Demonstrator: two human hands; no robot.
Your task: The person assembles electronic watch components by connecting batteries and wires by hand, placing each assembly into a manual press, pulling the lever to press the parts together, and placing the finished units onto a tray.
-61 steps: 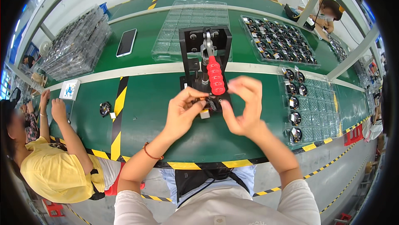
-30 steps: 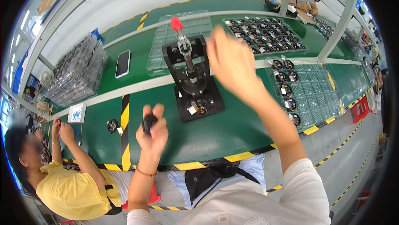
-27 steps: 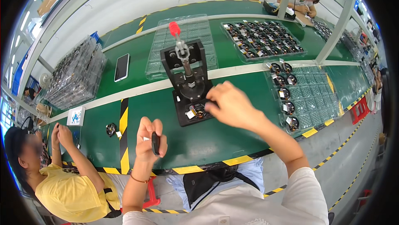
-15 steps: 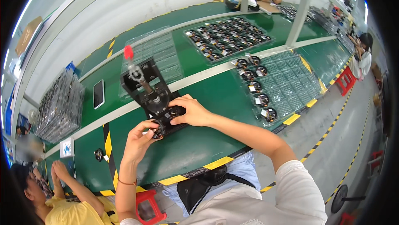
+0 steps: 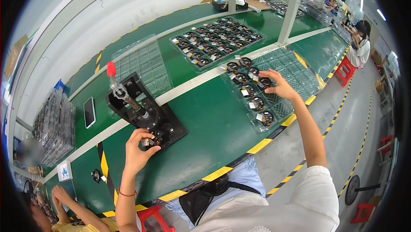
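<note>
My left hand (image 5: 138, 150) is pinched round a small round black module (image 5: 153, 140) with a yellow label and fine wires. It holds the part at the front of a black toggle-clamp fixture (image 5: 147, 114), whose lever has a red grip. My right hand (image 5: 280, 87) reaches out to the right, thumb and fingers round another round black module (image 5: 264, 83) in a clear plastic tray (image 5: 295, 75). Several like modules (image 5: 256, 102) fill the cells along that tray's left side.
Behind stands a full tray of modules (image 5: 218, 39), beside an unfilled clear tray (image 5: 141, 67). Stacked trays (image 5: 55, 127), a phone (image 5: 89, 112) and a loose module (image 5: 96, 175) lie to the left. A white post (image 5: 290, 11) rises behind. Co-workers sit left and far right.
My right hand has moved from the fixture to the right-hand tray, where another module now sits under its fingers. My left hand has stayed by the fixture with its module. The view has shifted slightly.
</note>
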